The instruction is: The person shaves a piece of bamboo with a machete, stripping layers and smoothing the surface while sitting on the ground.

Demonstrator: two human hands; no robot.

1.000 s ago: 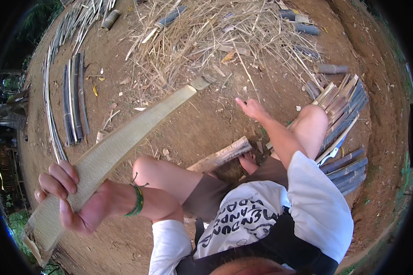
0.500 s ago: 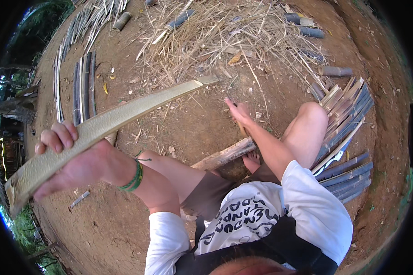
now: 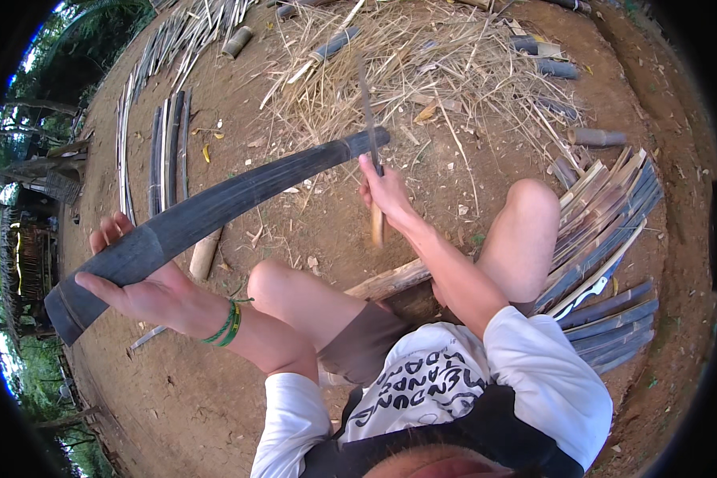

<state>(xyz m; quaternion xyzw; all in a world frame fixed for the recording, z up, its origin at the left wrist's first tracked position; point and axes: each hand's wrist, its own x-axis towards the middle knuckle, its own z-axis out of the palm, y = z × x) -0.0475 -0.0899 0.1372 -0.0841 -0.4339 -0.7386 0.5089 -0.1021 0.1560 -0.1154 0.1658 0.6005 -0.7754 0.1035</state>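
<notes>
My left hand (image 3: 153, 301) is closed round the near end of a long split bamboo slat (image 3: 223, 203), fingers on the far side and thumb on top. The slat is raised off the ground with its dark outer skin facing me, and its far end points away to the right. In my right hand (image 3: 389, 193) is a long-bladed knife (image 3: 367, 111) with a wooden handle. The blade stands roughly upright in the picture, crossing the slat's far end; whether it touches is unclear. Beneath my right forearm lies a log (image 3: 389, 277) between my legs.
Beyond the slat spreads a heap of bamboo shavings (image 3: 454, 72). Split bamboo pieces (image 3: 605, 215) are stacked at my right, with a white-handled tool (image 3: 585, 296) on them. More slats (image 3: 166, 151) lie far left, and a short bamboo tube (image 3: 205, 253) rests by my left knee.
My left hand has turned the slat over, from its pale inner face to its dark skin. My right hand has moved left and away from me, bringing the knife up to the slat's far end.
</notes>
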